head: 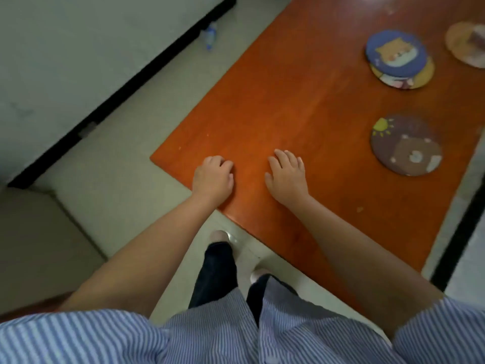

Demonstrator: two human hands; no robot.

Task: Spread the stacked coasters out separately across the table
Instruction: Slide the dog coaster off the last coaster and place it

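A short stack of round coasters sits on the far right part of the orange bench (288,106): a blue coaster (395,51) with a cartoon animal lies on top, shifted off a yellow-rimmed coaster (409,78) whose near edge peeks out beneath it. Nearer the person, a dark coaster (406,145) with a bear and a small sun lies by itself, flat on the wood and clear of the stack. At the right border of the view a pale coaster (465,44) is cut off by the frame; it looks as if two overlap there, but the blur makes that uncertain.

Both hands rest on the near left corner of the bench, well apart from every coaster. The right hand (287,177) lies palm down with the fingers loosely spread, its grip open and empty; the dark coaster is the closest to it, off to its right. The left hand (213,177) sits at the bench edge with the fingers curled under, holding nothing that can be seen.

Bare forearms run back to a blue-striped shirt (210,337). Below the bench edge are dark trousers and light shoes on a pale tiled floor (118,164). A plastic bottle (210,35) lies on the floor by a white wall with a black base strip.
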